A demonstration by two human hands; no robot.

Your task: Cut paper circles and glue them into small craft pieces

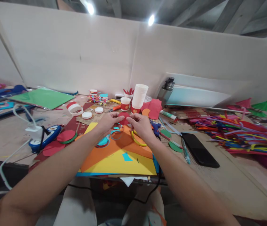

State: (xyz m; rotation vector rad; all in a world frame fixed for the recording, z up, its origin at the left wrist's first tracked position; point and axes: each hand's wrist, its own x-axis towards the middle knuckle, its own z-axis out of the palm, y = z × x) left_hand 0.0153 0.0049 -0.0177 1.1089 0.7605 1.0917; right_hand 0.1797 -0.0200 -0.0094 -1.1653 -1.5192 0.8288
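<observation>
Above the middle of the work surface I hold a small red paper circle (124, 119) by its edges. The fingers of my left hand (110, 123) pinch its left side, and those of my right hand (142, 127) pinch its right side. Beneath my hands lie orange paper (121, 149) and yellow paper (100, 164), with thin blue-edged rings (116, 135) on top. A blue and red round piece (102, 142) sits near my left wrist. A yellow curved loop (138, 142) lies below my right hand, partly hidden by it.
Stacked white paper cups (140, 94) and a red-and-white cup (125, 104) stand behind my hands. On the right are a black phone (199, 150) and a heap of colourful pipe cleaners (244, 131). Red paper circles (54, 148) and a white plug (34, 133) with cables lie left.
</observation>
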